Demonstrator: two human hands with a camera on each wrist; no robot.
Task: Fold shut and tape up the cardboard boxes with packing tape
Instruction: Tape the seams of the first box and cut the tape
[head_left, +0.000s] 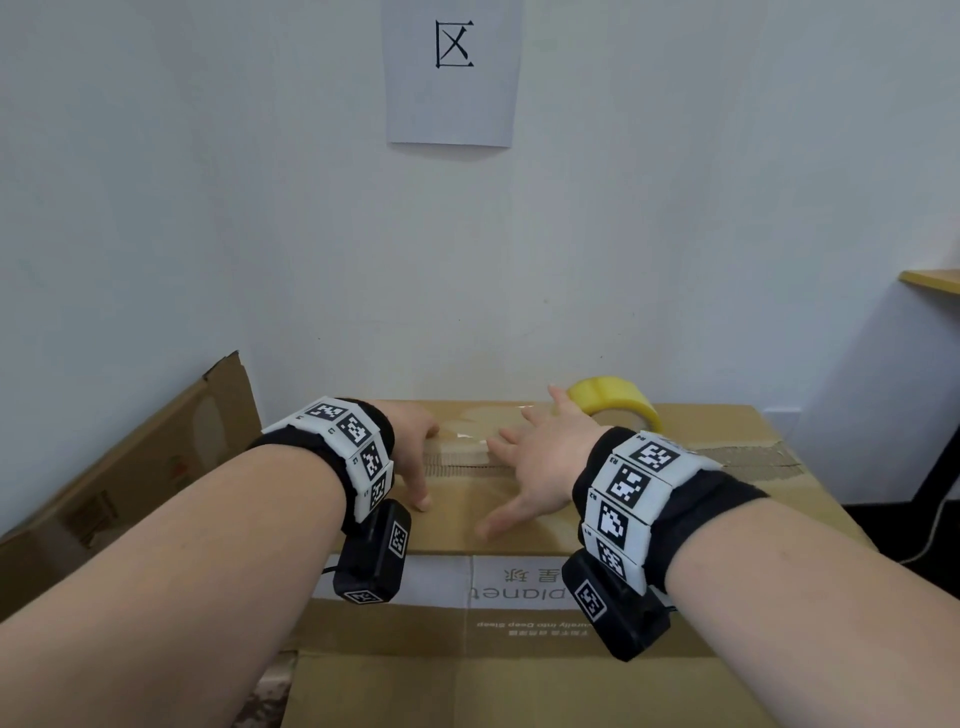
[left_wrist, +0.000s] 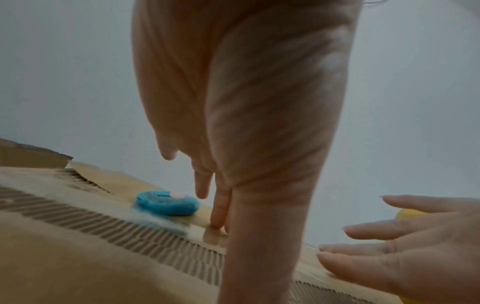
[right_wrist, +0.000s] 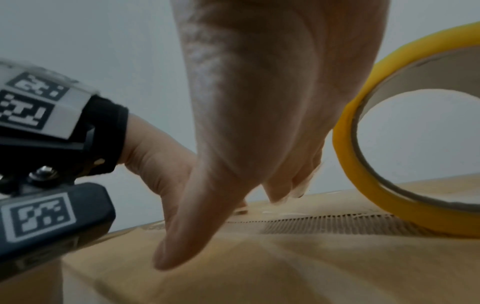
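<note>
A large cardboard box stands in front of me with its top flaps folded shut. A glossy strip of clear tape lies along the seam, where the paper is torn down to the corrugation. My left hand points its straight fingers down onto the tape. Just to its right, my right hand spreads flat over the seam, holding nothing. The yellow tape roll stands on edge on the box top behind the right hand, large in the right wrist view. A blue cutter lies on the box beyond the left fingers.
Another brown carton with a raised flap leans at the left. The white wall, with a paper sheet on it, rises directly behind the box. A wooden shelf edge and a pale cable are at the right.
</note>
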